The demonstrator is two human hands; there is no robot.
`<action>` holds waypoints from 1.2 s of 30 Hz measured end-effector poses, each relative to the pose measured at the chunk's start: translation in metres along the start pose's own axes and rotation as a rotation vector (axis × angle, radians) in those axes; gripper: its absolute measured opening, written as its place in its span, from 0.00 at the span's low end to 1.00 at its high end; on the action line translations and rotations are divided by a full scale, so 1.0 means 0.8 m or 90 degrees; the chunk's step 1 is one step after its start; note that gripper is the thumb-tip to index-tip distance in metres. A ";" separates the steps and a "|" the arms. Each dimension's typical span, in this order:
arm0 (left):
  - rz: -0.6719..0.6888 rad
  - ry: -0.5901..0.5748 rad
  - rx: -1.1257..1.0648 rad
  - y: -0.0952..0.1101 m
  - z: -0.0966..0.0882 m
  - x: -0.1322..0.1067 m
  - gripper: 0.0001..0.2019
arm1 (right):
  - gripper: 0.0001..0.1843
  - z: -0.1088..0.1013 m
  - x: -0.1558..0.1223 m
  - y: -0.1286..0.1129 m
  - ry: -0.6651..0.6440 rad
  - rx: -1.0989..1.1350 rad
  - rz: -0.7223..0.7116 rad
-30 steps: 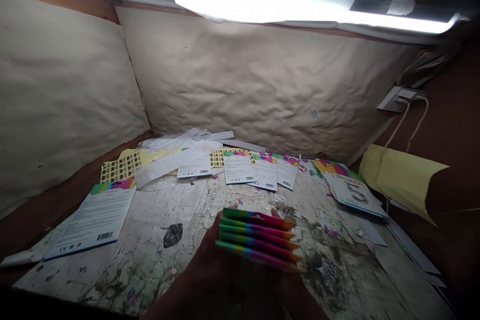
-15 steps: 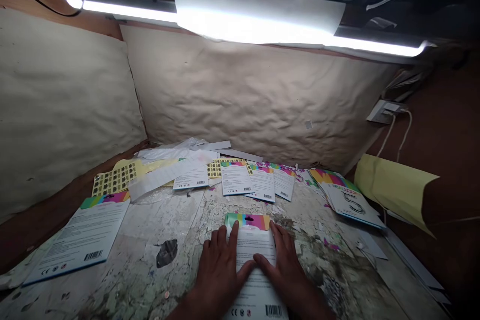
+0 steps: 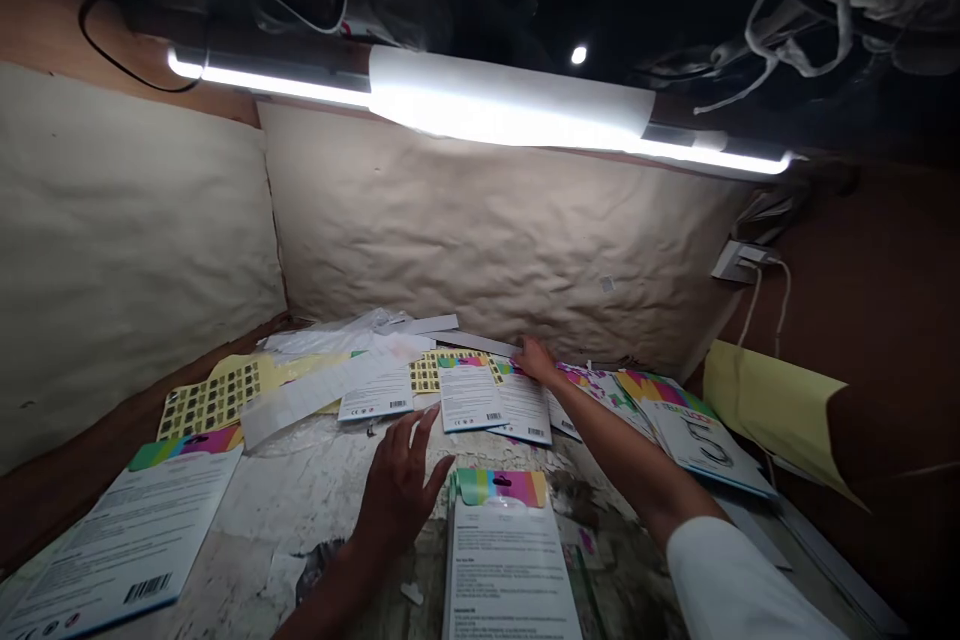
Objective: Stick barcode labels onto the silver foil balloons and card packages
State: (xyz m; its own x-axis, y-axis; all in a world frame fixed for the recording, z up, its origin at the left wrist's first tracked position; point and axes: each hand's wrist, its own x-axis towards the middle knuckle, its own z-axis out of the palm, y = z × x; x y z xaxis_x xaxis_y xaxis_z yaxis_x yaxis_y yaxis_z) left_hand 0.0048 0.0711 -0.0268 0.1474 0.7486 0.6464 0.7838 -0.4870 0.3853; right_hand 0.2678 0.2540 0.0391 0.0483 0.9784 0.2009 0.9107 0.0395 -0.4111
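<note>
My right hand reaches to the back of the worktop, its fingers bent at the right end of a white paper strip and above the top of a printed packet. What its fingertips hold, if anything, is hidden. Over the worktop hovers my left hand, fingers apart and nothing in it. Close to me, right of that hand, lies a neat stack of white packets with a rainbow-coloured top, text side up and untouched.
A larger-looking packet lies at the left. Yellow sticker sheets and clear plastic lie behind. At the right are packets marked 5, a yellow sheet and a wall socket. A lit tube hangs above.
Both hands have left the stack of packets. My right hand has gone forward to the back row, and my left hand has lifted away to the left. The view has tilted up.
</note>
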 end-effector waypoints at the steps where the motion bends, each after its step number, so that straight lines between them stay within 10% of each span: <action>1: 0.003 0.004 0.004 -0.004 0.000 0.000 0.26 | 0.18 0.008 0.004 -0.001 0.001 -0.017 0.009; 6: -0.012 0.007 0.032 -0.009 -0.005 0.001 0.27 | 0.09 0.011 0.008 -0.006 0.021 -0.069 -0.010; 11: -0.026 -0.014 0.027 -0.007 -0.008 0.000 0.26 | 0.12 -0.079 -0.020 0.017 0.066 -0.075 -0.072; 18: -0.005 -0.030 -0.103 0.012 -0.019 0.003 0.27 | 0.19 -0.221 -0.204 0.064 0.034 0.185 -0.077; 27: -0.394 -0.280 -0.673 0.040 -0.015 0.016 0.41 | 0.28 -0.125 -0.374 0.122 -0.233 0.652 0.105; 32: -0.142 -0.241 -0.359 0.047 -0.027 0.013 0.27 | 0.23 -0.105 -0.407 0.167 -0.328 0.646 0.176; 36: 0.054 -0.361 -0.276 0.062 -0.042 0.004 0.21 | 0.18 -0.116 -0.400 0.196 -0.278 0.574 0.200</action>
State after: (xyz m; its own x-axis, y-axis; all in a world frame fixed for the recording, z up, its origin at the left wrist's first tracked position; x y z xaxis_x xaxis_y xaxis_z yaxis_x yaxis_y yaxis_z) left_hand 0.0238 0.0346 0.0162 0.5797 0.7615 0.2900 0.4627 -0.6006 0.6520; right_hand 0.4333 -0.0714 -0.0073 -0.0858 0.9517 -0.2946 0.2307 -0.2687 -0.9352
